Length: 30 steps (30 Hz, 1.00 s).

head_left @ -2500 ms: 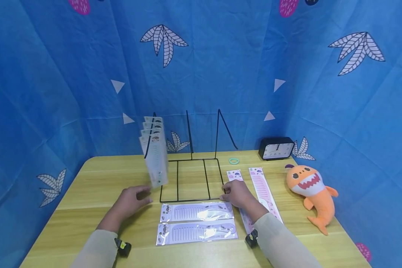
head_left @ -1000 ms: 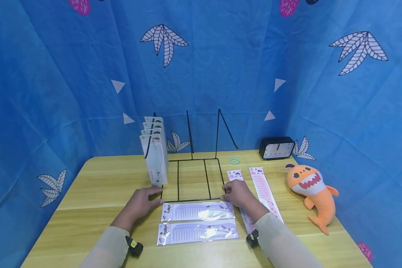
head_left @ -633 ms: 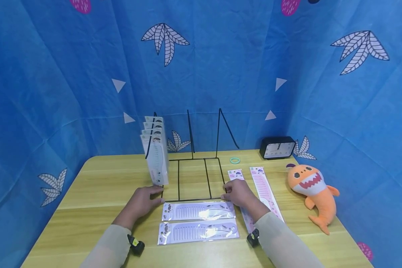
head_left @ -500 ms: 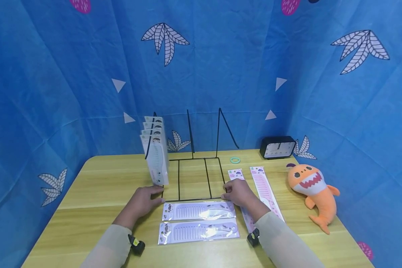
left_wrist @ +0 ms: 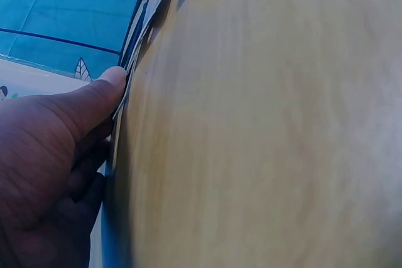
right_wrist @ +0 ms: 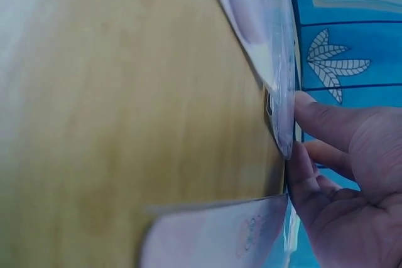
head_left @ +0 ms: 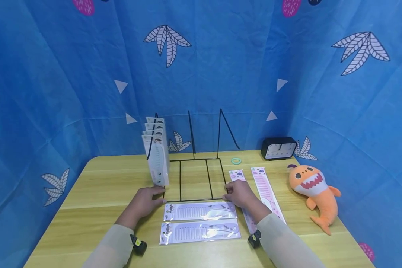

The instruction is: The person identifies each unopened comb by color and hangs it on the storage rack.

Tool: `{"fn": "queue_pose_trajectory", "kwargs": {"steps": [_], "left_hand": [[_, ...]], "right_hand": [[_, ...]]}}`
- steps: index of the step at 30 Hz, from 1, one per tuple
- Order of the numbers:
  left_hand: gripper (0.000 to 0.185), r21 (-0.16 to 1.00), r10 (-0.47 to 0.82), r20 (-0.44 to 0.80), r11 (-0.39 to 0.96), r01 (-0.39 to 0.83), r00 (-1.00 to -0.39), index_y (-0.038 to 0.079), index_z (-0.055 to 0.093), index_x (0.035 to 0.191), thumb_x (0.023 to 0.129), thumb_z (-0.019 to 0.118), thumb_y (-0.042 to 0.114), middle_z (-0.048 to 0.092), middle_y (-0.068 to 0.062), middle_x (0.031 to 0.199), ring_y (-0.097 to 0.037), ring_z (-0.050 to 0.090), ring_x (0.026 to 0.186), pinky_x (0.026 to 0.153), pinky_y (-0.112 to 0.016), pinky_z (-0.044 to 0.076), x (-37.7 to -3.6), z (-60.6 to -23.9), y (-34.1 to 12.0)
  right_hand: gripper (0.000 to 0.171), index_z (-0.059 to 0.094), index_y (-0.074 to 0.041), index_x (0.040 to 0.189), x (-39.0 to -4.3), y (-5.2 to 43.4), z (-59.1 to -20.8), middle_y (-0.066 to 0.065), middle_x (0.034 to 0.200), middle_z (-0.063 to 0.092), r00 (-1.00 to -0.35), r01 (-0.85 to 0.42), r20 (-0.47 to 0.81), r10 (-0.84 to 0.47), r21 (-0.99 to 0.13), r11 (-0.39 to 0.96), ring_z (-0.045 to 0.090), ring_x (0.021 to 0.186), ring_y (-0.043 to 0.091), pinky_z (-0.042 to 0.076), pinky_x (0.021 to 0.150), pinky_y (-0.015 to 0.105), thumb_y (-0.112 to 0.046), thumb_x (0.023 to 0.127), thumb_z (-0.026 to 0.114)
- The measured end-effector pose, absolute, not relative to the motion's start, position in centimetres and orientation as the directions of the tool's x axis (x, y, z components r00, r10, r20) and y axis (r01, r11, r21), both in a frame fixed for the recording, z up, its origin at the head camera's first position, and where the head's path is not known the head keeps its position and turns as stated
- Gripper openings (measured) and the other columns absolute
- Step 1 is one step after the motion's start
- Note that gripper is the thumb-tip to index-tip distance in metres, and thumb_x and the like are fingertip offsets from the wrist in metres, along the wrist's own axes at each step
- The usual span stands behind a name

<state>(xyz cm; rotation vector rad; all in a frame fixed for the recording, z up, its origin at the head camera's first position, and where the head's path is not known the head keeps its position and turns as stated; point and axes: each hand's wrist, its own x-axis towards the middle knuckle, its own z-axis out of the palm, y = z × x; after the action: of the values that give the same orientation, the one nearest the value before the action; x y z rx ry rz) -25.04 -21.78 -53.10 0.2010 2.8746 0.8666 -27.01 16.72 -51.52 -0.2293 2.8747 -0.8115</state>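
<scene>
Material: thin wire rack, judged light and stiff.
Grip: front corners.
Left hand: corner pinched.
Right hand: corner pinched.

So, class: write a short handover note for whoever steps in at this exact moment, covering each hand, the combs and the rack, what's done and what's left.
Left hand: at the front left corner of the wire rack, fingers curled on it.
Right hand: at the front right corner, likewise.
Done: four packaged combs stand upright in the rack's left slot.
Left: two lilac combs lie flat in front of the rack, two pink combs lie to its right; the other slots hold nothing.
</scene>
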Motion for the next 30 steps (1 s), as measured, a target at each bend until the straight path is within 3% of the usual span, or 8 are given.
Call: {"fn": "queue_pose_trajectory", "kwargs": {"steps": [3, 8, 18, 24, 30], "left_hand": [[0.051, 0.558, 0.160, -0.094, 0.826, 0.081, -0.983, 0.019, 0.068, 0.150, 0.102, 0.080, 0.031, 0.055, -0.012, 0.164, -0.042, 0.047, 0.156, 0.128, -0.064, 0.039, -25.0, -53.0, -21.8], [0.050, 0.555, 0.167, -0.089, 0.827, 0.091, -0.982, 0.018, 0.069, 0.149, 0.101, 0.080, 0.029, 0.057, -0.013, 0.163, -0.043, 0.048, 0.155, 0.128, -0.064, 0.040, -24.9, -52.8, -21.8], [0.049, 0.549, 0.169, -0.084, 0.830, 0.096, -0.982, 0.017, 0.069, 0.149, 0.101, 0.080, 0.027, 0.059, -0.014, 0.161, -0.042, 0.050, 0.154, 0.127, -0.062, 0.042, -24.7, -52.7, -21.5], [0.048, 0.552, 0.175, -0.065, 0.827, 0.110, -0.982, 0.017, 0.071, 0.147, 0.101, 0.081, 0.026, 0.059, -0.015, 0.161, -0.043, 0.050, 0.153, 0.126, -0.063, 0.043, -24.7, -52.8, -21.5], [0.048, 0.559, 0.176, -0.058, 0.821, 0.114, -0.983, 0.018, 0.071, 0.146, 0.101, 0.081, 0.028, 0.058, -0.014, 0.161, -0.044, 0.050, 0.153, 0.126, -0.064, 0.043, -24.8, -52.9, -21.8]], "right_hand": [[0.044, 0.079, -0.008, 0.133, -26.9, 16.8, -51.7, 0.003, 0.111, 0.075, -0.981, -0.094, -0.096, -0.171, -0.532, 0.841, 0.061, 0.099, 0.018, 0.058, 0.094, 0.042, -0.020, 0.093, 0.089], [0.047, 0.077, -0.007, 0.135, -26.7, 16.9, -51.8, 0.005, 0.115, 0.078, -0.983, -0.094, -0.079, -0.163, -0.546, 0.832, 0.066, 0.103, 0.018, 0.061, 0.102, 0.047, -0.019, 0.092, 0.090], [0.054, 0.074, -0.006, 0.140, -25.8, 17.4, -51.8, 0.002, 0.115, 0.077, -0.990, -0.056, -0.073, -0.121, -0.578, 0.814, 0.069, 0.110, 0.019, 0.062, 0.104, 0.048, -0.022, 0.091, 0.091], [0.046, 0.075, -0.005, 0.134, -24.2, 20.0, -50.9, 0.003, 0.115, 0.076, -0.994, -0.020, -0.071, -0.081, -0.614, 0.789, 0.071, 0.108, 0.020, 0.063, 0.100, 0.047, -0.020, 0.093, 0.088], [0.051, 0.068, -0.007, 0.134, -22.6, 24.0, -49.6, 0.010, 0.125, 0.073, -0.986, 0.112, -0.165, 0.020, -0.576, 0.810, 0.067, 0.108, 0.025, 0.063, 0.093, 0.046, -0.029, 0.093, 0.089]]}}
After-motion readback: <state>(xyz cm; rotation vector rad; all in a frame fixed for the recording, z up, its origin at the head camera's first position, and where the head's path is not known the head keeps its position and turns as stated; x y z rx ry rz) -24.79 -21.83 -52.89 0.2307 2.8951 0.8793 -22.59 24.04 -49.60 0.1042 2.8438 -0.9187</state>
